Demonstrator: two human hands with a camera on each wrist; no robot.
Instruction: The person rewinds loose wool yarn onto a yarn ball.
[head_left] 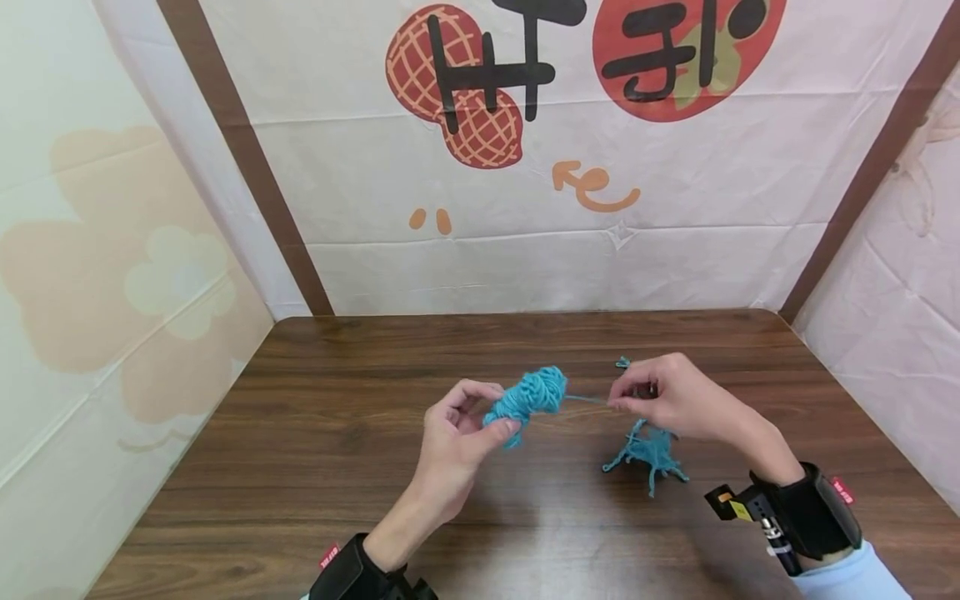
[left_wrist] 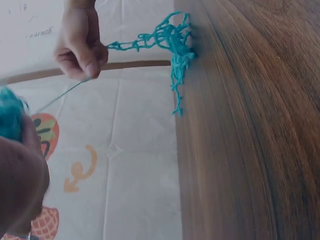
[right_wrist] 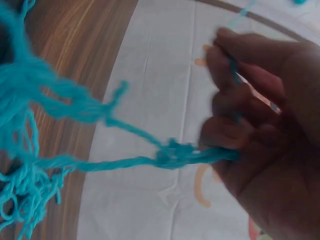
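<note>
My left hand (head_left: 457, 446) grips a wound bundle of turquoise yarn (head_left: 531, 395) between thumb and fingers, lifted over the table. From the bundle a thin strand (head_left: 585, 399) runs across to my right hand (head_left: 675, 396), which pinches it at thumb and fingertips. The right hand's other fingers are curled round the end of a knotted yarn piece (right_wrist: 175, 154). That net-like piece (head_left: 652, 450) dangles below the right hand, with loops and loose ends spreading out. In the left wrist view, a chain of knots (left_wrist: 135, 45) links the hand to its tangled main part.
A brown wood-grain table (head_left: 360, 467) lies under both hands. Behind it hangs a white printed cloth (head_left: 525, 267), with another cloth (head_left: 112, 292) along the left side. A small turquoise yarn bit (head_left: 622, 362) shows just beyond the right hand.
</note>
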